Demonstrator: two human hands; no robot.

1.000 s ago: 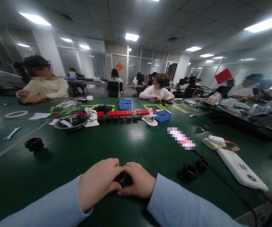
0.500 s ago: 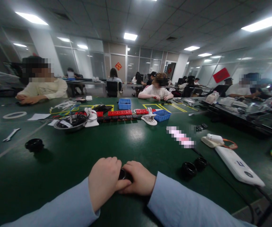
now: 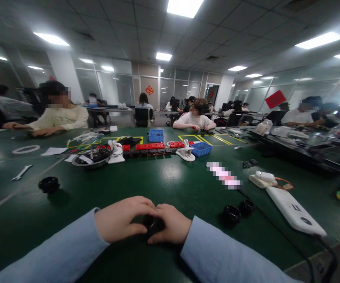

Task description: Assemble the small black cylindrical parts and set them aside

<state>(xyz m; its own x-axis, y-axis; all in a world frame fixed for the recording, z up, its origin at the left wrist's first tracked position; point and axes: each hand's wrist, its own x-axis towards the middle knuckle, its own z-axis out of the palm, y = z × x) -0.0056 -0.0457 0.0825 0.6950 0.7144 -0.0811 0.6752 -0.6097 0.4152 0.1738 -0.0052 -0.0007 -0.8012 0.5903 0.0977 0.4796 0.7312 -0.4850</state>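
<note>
Low in the view, between my two hands, is a glossy black round part (image 3: 151,225), mostly covered by my fingers. My left hand (image 3: 125,218) curves over its left side, thumb in front and fingers reaching over the far side. From the right, my right hand (image 3: 173,225) is wrapped round the same part, its thumb low on the near side. The fingertips of both hands meet behind it. Off to the right stand two black ribbed round fittings, a nearer one (image 3: 231,214) and another (image 3: 246,207). A similar black fitting (image 3: 48,184) sits alone on the left.
The green table (image 3: 93,188) carries a wrench (image 3: 22,173), a metal bowl of cables (image 3: 91,159), red sockets (image 3: 150,146), a white clip (image 3: 185,151), blue baskets (image 3: 202,148) and a white power bank (image 3: 296,210) with a cable. People sit across the table.
My left hand has shifted slightly left and opened its thumb away from the fingers, showing more of the black part. The right hand stays round it. The camera view has tilted up a little.
</note>
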